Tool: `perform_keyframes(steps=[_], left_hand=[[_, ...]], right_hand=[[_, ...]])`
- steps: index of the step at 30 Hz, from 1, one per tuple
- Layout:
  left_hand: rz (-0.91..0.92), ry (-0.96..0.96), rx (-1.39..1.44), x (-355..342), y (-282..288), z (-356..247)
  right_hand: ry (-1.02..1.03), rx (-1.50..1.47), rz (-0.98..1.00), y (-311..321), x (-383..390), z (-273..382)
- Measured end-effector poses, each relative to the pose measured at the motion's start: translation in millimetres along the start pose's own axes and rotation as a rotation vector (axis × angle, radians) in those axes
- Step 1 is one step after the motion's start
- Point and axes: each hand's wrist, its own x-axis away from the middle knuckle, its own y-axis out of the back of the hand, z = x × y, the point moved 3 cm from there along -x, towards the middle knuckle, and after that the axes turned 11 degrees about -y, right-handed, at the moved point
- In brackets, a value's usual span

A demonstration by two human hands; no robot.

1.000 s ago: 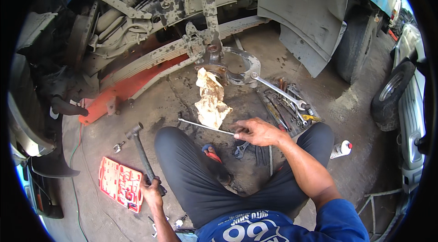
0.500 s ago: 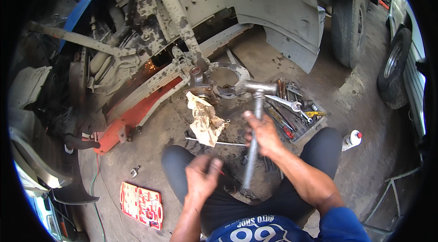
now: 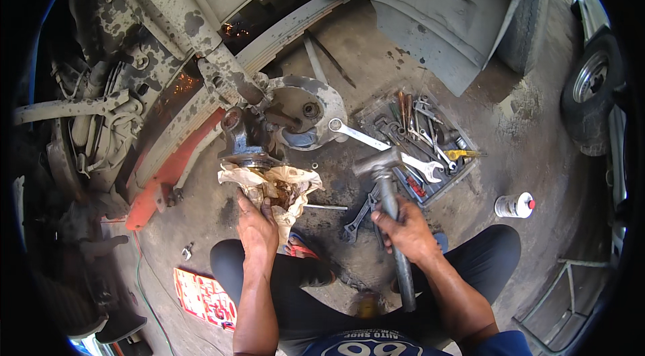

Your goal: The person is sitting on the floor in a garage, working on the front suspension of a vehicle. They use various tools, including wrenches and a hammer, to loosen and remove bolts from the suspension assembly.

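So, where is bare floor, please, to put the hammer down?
Widest is the floor bordered by the tool tray, the white bottle and the wheel at far right. A smaller patch lies between the tray and the grey panel. Crowded: inside the tray, and beside the right hand, near the adjustable wrench.

Upper garment: blue shirt (image 3: 322,349), white printed lettering and a large white-outlined emblem across the front, at the near side. Right sleeve (image 3: 508,344): plain blue, short; both forearms uncovered. Lower garment: dark trousers (image 3: 487,255), long-legged, plain. Footwear: left sandal (image 3: 306,251), red strap; right footwear (image 3: 441,242), blue, mostly hidden. Left hand (image 3: 258,225) and right hand (image 3: 411,234): bare.
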Motion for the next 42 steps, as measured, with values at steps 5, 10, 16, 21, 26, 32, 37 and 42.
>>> perform_keyframes(steps=[5, 10, 16, 21, 26, 32, 37, 42], left_hand=[[0.152, 0.028, 0.211, 1, 19, 0], [-0.502, -0.223, 0.285, 24, 68, -26], [-0.010, -0.680, 0.390, -58, 10, -91], [0.254, -0.552, 0.188, -108, -91, -99], [0.185, -0.503, 0.207, -120, -122, -100], [0.214, -0.477, 0.255, -128, -123, -95], [0.259, -0.513, 0.242, -122, -119, -91], [0.247, -0.517, 0.266, -122, -123, -89]], right_hand=[[0.500, 0.605, -0.203, -20, -8, 11], [0.379, 1.152, -0.289, -5, -39, -20], [0.327, 1.663, -0.286, 14, -7, -24], [0.324, 1.954, -0.238, 37, 50, 38], [0.212, 2.339, -0.378, 50, 61, 110], [0.192, 2.557, -0.215, 3, 47, 109], [0.404, 2.269, 0.482, -84, 76, 34], [0.111, 2.510, 0.025, -55, 31, 92]])
